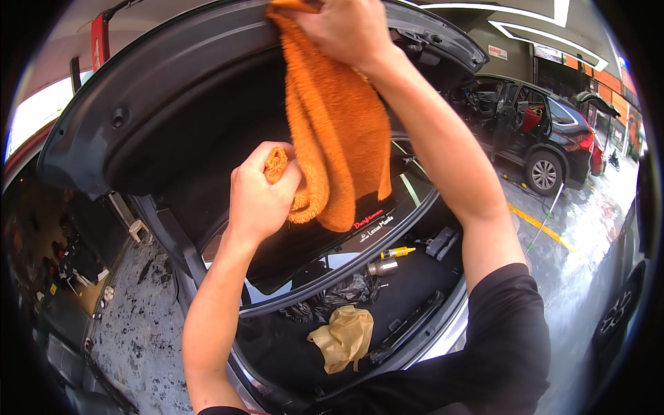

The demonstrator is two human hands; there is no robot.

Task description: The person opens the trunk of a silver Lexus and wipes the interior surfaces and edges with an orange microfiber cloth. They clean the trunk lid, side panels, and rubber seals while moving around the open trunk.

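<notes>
An orange plush towel (339,131) hangs between my two raised hands. My left hand (259,190) is closed in a fist round a bunched end, and a tuft of cloth pokes out beside the thumb. Higher up, my right hand (349,31) grips the towel's upper part close to the edge of the raised trunk lid (138,90). Whether the cloth touches the lid there I cannot tell. Below the towel lies the car's rear window (277,266), and nearer to me is the open trunk.
Inside the trunk are a crumpled tan cloth (342,339), a black plastic bag (346,290), a yellow tube (398,252), a metallic can (382,267) and a grey box (441,242). A dark car (546,131) with open doors stands at right. A small stool (138,230) stands at left.
</notes>
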